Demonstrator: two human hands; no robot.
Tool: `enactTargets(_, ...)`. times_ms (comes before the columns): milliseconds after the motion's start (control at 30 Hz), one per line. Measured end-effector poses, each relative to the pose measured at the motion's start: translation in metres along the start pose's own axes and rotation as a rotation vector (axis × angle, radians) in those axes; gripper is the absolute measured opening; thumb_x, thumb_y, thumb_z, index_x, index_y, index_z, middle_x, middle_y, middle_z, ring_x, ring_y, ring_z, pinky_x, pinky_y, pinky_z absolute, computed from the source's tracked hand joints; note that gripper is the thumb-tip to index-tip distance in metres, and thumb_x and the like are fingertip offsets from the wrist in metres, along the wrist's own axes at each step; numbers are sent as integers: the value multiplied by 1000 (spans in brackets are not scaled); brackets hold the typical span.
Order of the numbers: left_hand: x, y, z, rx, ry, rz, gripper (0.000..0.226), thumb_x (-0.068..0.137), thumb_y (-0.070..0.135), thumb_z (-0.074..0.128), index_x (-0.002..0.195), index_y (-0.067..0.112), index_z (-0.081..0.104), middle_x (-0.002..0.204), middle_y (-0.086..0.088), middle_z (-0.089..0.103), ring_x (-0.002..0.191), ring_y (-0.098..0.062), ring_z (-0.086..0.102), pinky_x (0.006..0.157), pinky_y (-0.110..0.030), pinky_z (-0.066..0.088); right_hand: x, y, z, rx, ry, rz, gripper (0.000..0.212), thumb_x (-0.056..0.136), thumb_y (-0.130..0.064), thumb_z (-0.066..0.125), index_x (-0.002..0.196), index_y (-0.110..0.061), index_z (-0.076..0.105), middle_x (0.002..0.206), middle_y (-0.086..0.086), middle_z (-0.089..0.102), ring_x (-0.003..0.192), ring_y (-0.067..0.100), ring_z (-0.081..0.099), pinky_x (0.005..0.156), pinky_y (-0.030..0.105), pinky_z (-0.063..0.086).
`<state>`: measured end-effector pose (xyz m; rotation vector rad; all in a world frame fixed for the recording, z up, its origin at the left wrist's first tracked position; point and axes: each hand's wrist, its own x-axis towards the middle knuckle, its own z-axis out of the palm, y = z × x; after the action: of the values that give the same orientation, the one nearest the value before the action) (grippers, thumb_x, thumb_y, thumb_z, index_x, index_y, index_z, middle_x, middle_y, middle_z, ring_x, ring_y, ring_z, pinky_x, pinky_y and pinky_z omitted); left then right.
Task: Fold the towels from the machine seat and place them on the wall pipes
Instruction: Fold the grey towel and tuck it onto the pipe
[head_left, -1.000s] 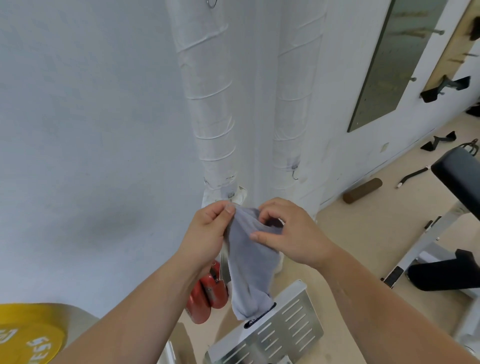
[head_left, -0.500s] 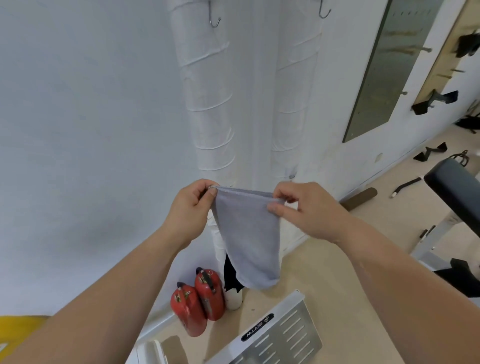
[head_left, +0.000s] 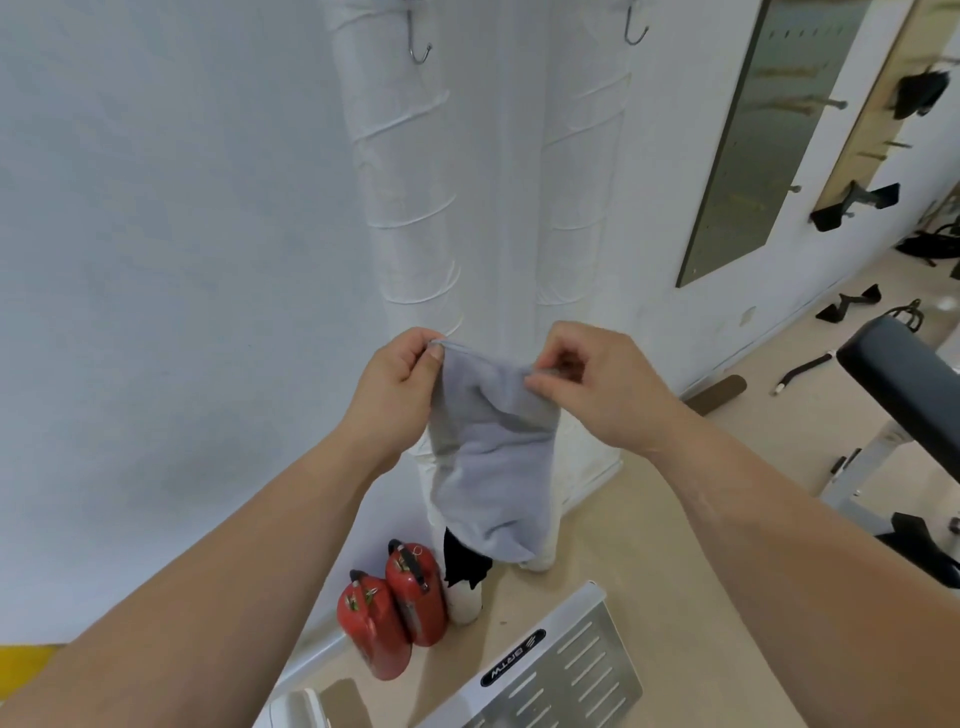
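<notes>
A grey towel (head_left: 491, 457) hangs folded in front of me, held by its top edge. My left hand (head_left: 397, 389) pinches the towel's left top corner. My right hand (head_left: 597, 382) pinches the right top corner between thumb and fingers. Behind the towel stand two white wrapped wall pipes, the left pipe (head_left: 400, 182) and the right pipe (head_left: 582, 171). A metal hook (head_left: 418, 44) hangs near the top of the left pipe and another hook (head_left: 635, 28) near the top of the right one. The towel's lower end hides the pipes' bases.
Two red fire extinguishers (head_left: 392, 605) stand on the floor by the wall. A metal footplate (head_left: 561, 670) lies below. A black padded machine seat (head_left: 904, 374) is at the right. A mirror panel (head_left: 769, 130) and several handles hang on the right wall.
Both hands rose and spread the towel's top edge apart, then the right hand shifted its pinch slightly. The view tilted up, showing the hooks on the pipes.
</notes>
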<state>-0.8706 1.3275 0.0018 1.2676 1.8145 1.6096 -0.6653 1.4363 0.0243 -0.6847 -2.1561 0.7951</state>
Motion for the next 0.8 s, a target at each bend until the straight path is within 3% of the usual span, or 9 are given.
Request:
enactTargets(133,5,-4,-7,-27,-13,-85,26,104,20,48,89,19,69,76,7,66,73,-13,56,75,-34,48,0,2,-1,161,95,56,21,88,-9,72,92,-25,58,73,-7,56,66,8,52,75,31,51)
enactTargets(200,4,-4,-11,-45,-79,-135,24,101,9,49,87,12,68,73,0,64,70,-16,56,74,-37,49,-1,-1,0,256,33,94,25,91,-7,69,102,-27,58,77,1,58,70,9,56,78,32,51)
enactTargets(300,2,1,-18,-31,-227,-169,22,88,-7,51,87,9,66,68,-2,60,63,-15,56,67,-31,48,-5,-5,5,334,-70,130,31,92,-6,67,107,-31,57,88,10,62,73,17,59,75,28,46)
enactTargets(367,4,5,-25,31,-414,-216,28,78,1,60,102,12,68,73,-4,59,68,-14,58,67,-28,47,-6,-6,6,349,-120,133,32,92,-6,68,110,-30,56,88,8,64,73,16,60,77,29,47)
enactTargets(433,9,11,-24,153,-572,-251,45,70,22,76,114,23,69,86,-5,65,80,-16,63,75,-33,48,-7,-5,8,370,-170,139,33,92,-4,68,112,-27,56,84,1,66,73,13,62,77,30,48)
enactTargets(500,12,21,-16,272,-652,-222,46,69,42,85,111,30,71,98,-2,70,87,-17,67,81,-35,53,-9,-5,11,387,-208,142,34,91,-3,69,113,-26,55,80,-5,68,74,12,65,78,31,50)
enactTargets(633,16,30,8,340,-655,-116,21,91,27,73,92,8,65,82,-2,63,75,-15,57,72,-37,45,-10,1,15,432,-165,154,35,92,-7,70,115,-28,54,85,2,70,79,17,68,81,36,53)
enactTargets(700,15,31,14,313,-598,-102,21,93,27,69,90,8,61,79,-1,59,73,-14,54,68,-33,42,-14,11,17,517,-165,218,44,90,-12,74,124,-31,51,97,8,74,89,25,73,86,40,57)
enactTargets(800,12,31,20,343,-484,-64,19,98,26,63,88,11,57,77,0,55,70,-14,48,62,-28,39,-28,36,32,493,-299,278,63,83,-12,80,134,-32,49,120,-1,71,111,16,69,94,38,58)
